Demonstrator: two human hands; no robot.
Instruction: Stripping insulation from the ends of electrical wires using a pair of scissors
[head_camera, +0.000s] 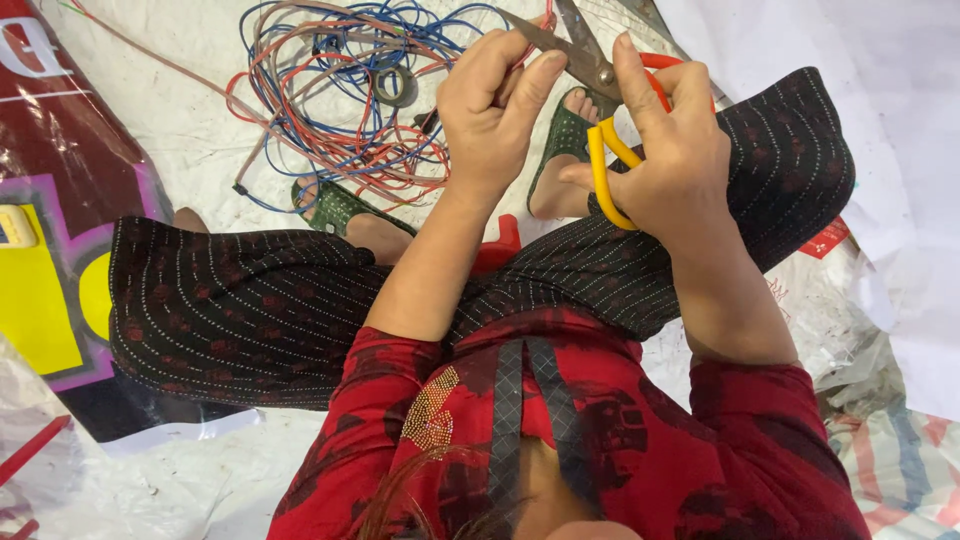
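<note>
Head-camera view is looking straight down on a seated person whose two hands are working together just above the knees. The right hand (672, 150) is gripping a pair of steel scissors with orange and yellow loop handles (612, 120), thumb and fingers threaded through the loops, and the blades are standing parted, pointing away from the palm toward the left hand. The left hand (492, 110) is curled closed, thumb pressing against the forefinger, pinching a thin red insulated wire (532, 48) whose short visible end is rising just beyond the fingertips, close beside the scissor blades. Whether the blades are already touching the wire cannot be told, since the fingers are hiding that spot.

Beyond both hands, on the white plastic sheet (190, 130) covering the floor, a loose tangle of red, blue and brown wires (350, 90) is lying, with a small roll of tape (395, 85) resting inside it. The person's feet in green sandals (565, 135) are sitting below the hands.

Judging from this, the step in hand looks like cutting or stripping the wire's end. The next move seems to call for steadying the wire between the parted blades and closing them with measured pressure, while keeping the left fingertips clear of the edges.
</note>
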